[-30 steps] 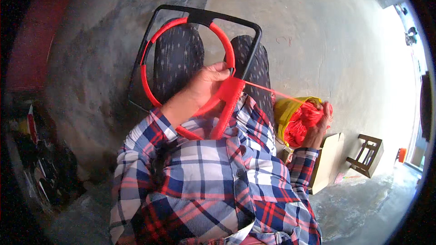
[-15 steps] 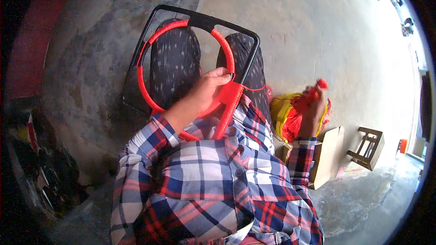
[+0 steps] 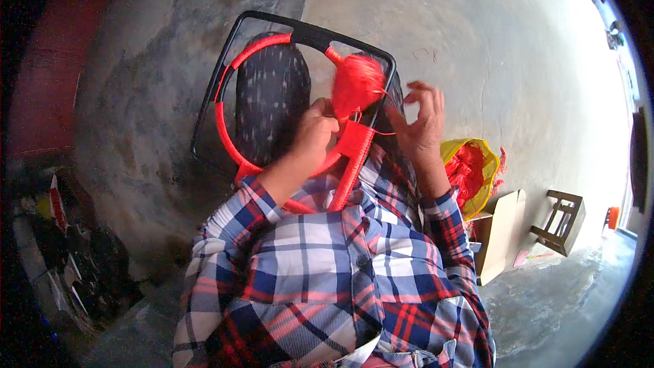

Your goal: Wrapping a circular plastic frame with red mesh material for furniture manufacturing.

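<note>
A black metal frame (image 3: 240, 19) with a ring wrapped in red cord (image 3: 219, 126) rests across my thighs. My left hand (image 3: 310, 140) is closed on the right side of the ring, near the wide wrapped band (image 3: 355, 139). A bundle of red cord (image 3: 357, 83) sits over the ring's upper right, just above my left fingers and partly hiding the ring. Just right of the frame, my right hand (image 3: 424, 123) is raised with its fingers apart and nothing plainly in them. Thin red strands run from the bundle and band toward it.
On the right, a yellow container (image 3: 489, 191) holds more red cord (image 3: 466, 176). Beside it stands an opened cardboard box (image 3: 503, 232), and farther right a small wooden stool (image 3: 558, 221). Dark clutter (image 3: 75, 259) lies at the lower left on the concrete floor (image 3: 150, 48).
The red cord bundle has moved from the yellow container to the ring. My right hand has come left from the container to beside the frame and opened. My left hand remains at the ring.
</note>
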`<state>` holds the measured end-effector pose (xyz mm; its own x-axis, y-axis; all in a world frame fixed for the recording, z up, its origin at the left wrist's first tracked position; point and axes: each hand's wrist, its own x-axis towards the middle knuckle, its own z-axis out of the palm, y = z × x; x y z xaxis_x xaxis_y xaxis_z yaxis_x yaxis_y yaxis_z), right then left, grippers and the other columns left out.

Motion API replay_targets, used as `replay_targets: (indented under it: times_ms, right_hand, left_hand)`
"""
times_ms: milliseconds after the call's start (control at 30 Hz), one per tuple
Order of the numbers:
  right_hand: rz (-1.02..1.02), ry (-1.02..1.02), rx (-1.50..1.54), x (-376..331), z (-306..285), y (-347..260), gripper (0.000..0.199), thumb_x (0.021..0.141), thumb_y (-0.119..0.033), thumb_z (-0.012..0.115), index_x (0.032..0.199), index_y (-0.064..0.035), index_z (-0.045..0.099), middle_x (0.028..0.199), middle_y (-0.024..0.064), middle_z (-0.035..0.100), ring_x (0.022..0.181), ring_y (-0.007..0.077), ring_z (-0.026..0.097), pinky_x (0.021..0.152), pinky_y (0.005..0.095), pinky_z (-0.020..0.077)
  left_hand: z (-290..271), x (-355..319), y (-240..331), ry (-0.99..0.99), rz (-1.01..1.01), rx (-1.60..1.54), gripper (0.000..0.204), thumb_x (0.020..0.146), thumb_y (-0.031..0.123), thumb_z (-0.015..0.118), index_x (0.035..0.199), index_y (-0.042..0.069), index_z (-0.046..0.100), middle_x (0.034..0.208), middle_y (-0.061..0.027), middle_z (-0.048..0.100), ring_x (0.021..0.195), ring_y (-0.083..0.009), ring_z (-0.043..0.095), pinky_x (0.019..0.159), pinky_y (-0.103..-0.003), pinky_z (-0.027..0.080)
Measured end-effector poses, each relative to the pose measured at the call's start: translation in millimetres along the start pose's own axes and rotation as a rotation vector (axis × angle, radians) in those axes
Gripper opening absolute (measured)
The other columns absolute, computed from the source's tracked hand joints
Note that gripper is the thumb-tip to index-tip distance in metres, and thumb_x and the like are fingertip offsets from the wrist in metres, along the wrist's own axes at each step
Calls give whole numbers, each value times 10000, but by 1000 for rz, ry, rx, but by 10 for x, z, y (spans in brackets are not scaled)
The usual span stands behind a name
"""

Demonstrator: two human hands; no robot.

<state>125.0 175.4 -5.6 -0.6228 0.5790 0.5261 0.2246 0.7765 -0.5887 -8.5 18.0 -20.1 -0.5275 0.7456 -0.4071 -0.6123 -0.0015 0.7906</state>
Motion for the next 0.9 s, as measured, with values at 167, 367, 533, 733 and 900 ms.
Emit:
replay_targets:
  times_ms: [167,367,533,733,900]
  right_hand:
    - [-52,-433,11,-199,37,-117,309,584,-223,756,786,-55,596,1044,129,563,954,354,507,807,439,423]
    - [126,-256,335,-302,-32,22,296,650,-186,682,898,-27,656,1155,166,545,1082,309,490,906,394,407]
    - [482,-177,1182,-442,-609,344,255,667,-189,627,862,-27,651,1313,187,453,1220,299,433,993,412,380]
    - [425,191,1584,-736,-1305,619,335,905,-470,470,932,-149,562,1058,59,563,1026,296,524,880,512,422]
    - [515,155,1779,-476,-1365,681,242,927,-213,516,1098,-42,503,976,90,533,791,165,493,701,296,468]
  left_hand:
    - [57,-64,31,-103,-66,-54,380,697,-70,458,1055,10,554,974,-101,611,881,-230,631,788,-353,530]
    - [166,-115,148,-198,-157,-203,411,734,-67,485,1134,14,534,1017,-100,619,930,-239,639,799,-363,547]
    - [-2,-15,-3,-88,-236,-121,301,794,-30,468,1085,8,539,983,-100,628,864,-204,645,791,-346,540]
    - [94,-84,143,-95,-246,-241,234,846,13,487,1076,22,531,977,-89,640,848,-190,646,780,-327,533]
    - [62,-96,150,-248,-212,-303,220,872,22,484,1088,-2,514,988,-130,632,880,-209,637,804,-338,516]
